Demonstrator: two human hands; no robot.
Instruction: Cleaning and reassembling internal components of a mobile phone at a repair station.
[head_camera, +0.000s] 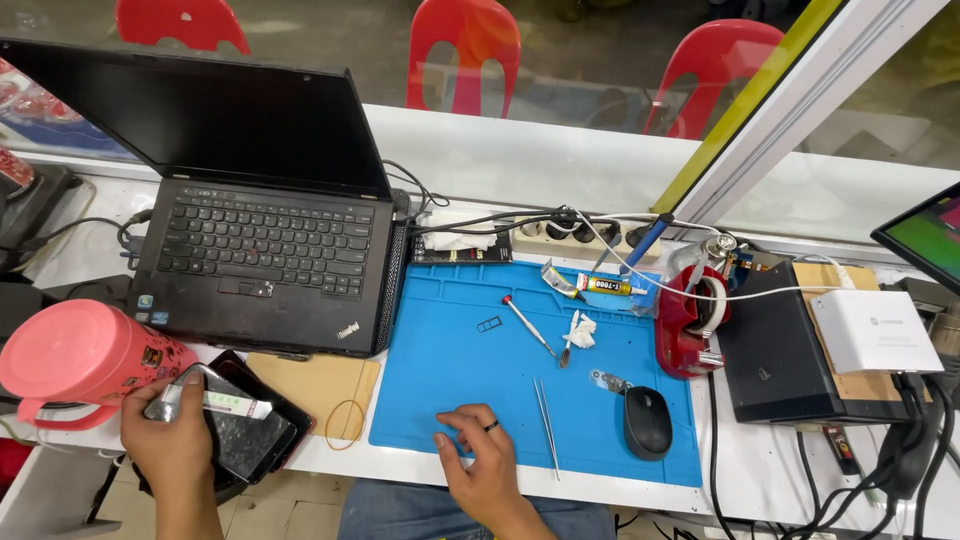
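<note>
My left hand (165, 440) at the lower left grips a phone (180, 392) with a small white tube (235, 404) lying against it, over a dark device (250, 440) with a cracked screen. My right hand (485, 455) rests on the front of the blue work mat (450, 350) with its fingers spread and a ring on one finger; it holds nothing. Thin tweezers (546, 425) lie just right of that hand. A black mouse (647, 421) sits further right on the mat.
An open black laptop (265, 250) stands at the back left, a pink jug (85, 360) beside it. On the mat lie a red-tipped screwdriver (528, 325), a glue tube (610, 286) and a tissue scrap (580, 330). A red tape dispenser (690, 320), a black box (775, 350) and cables fill the right.
</note>
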